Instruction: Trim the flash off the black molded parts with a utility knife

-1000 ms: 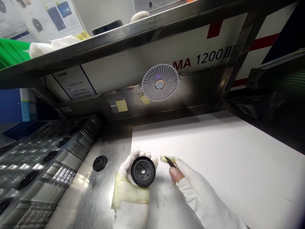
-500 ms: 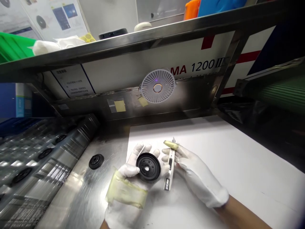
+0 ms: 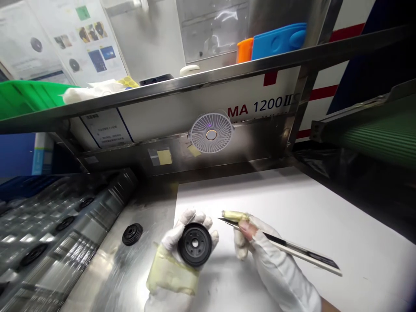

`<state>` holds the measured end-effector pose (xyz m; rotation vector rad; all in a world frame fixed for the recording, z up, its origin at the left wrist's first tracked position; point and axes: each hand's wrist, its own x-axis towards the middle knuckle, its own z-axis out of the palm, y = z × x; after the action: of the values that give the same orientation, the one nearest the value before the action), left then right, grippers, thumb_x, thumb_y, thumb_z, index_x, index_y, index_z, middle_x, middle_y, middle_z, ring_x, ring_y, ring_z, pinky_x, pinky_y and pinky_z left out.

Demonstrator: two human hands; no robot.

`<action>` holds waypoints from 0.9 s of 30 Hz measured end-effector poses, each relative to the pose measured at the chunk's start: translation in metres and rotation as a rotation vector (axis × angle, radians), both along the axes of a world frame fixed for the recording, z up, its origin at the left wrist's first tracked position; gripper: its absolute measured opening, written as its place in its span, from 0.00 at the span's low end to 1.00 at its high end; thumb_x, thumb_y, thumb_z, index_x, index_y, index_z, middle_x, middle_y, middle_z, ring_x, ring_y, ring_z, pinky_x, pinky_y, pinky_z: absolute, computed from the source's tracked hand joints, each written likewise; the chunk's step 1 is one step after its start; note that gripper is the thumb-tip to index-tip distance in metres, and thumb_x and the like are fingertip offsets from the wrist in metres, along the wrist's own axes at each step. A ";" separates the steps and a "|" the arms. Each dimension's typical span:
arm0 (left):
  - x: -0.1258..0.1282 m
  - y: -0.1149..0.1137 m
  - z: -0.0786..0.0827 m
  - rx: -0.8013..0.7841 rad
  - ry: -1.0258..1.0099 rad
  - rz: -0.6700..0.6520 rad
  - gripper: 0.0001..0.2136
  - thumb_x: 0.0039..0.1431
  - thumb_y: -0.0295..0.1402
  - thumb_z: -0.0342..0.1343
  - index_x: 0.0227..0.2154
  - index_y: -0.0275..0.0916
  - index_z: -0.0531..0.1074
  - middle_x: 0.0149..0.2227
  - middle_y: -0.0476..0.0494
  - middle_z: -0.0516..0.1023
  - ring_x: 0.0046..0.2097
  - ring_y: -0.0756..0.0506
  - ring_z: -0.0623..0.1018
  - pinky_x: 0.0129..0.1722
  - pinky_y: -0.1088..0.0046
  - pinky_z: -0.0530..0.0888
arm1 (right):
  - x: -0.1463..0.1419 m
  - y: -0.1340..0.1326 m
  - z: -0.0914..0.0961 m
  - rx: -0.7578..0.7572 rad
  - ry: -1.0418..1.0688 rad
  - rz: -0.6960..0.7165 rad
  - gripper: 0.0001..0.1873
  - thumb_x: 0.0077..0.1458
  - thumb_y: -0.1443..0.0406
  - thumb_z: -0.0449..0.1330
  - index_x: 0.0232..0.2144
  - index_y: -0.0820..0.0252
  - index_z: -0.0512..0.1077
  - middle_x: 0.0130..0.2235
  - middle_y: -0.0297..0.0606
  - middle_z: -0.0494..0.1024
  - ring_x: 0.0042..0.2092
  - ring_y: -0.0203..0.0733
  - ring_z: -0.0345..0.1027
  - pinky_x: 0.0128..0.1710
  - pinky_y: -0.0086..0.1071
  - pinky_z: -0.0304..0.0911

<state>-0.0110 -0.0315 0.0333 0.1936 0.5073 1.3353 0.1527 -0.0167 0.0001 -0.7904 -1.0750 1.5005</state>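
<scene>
Nearest, at the bottom, the left hand (image 3: pixel 174 239) wears a white glove with a band of yellowish tape (image 3: pixel 172 271) around it. Its grip is cupped about a black disc (image 3: pixel 195 244), thumb along the left side and fingers spread behind the far and right edges. The disc has a raised rim, a pale hole at its centre and smaller holes around that, and its face is turned up toward the viewer. It is held over the near left part of a white sheet (image 3: pixel 325 216).

To the right, the right hand (image 3: pixel 264 251) is gloved too, with a bare thumb tip and yellowish tape on one finger. Its grip is narrow, pinched on a slim knife (image 3: pixel 302 251) between thumb and taped finger. The blade points left toward the disc, and in this view a small gap parts its tip from the rim; the handle slants out to the near right.

Left of the left hand, a second black disc (image 3: pixel 132 234) lies on the bare metal tabletop (image 3: pixel 113 264). Farther left are stacked clear trays (image 3: pixel 104 221) with more black discs in the top one.

Beyond the sheet, a round white fan (image 3: pixel 211 133) stands out against the metal panel. Farther still, a shelf (image 3: pixel 208 80) carries a green bin (image 3: pixel 29 97) at left and a blue object (image 3: pixel 276 42) at right.
</scene>
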 end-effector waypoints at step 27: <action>0.013 -0.003 0.000 -0.171 0.219 0.137 0.17 0.45 0.18 0.52 0.39 0.38 0.68 0.31 0.46 0.70 0.37 0.46 0.75 0.43 0.63 0.72 | -0.009 -0.008 0.014 -0.176 0.185 0.305 0.14 0.44 0.61 0.66 0.29 0.66 0.70 0.23 0.38 0.73 0.24 0.38 0.69 0.25 0.31 0.66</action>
<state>0.0017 -0.0341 0.0332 0.1666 0.8286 1.4035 0.1434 -0.0251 0.0136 -0.6107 -0.9639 1.9077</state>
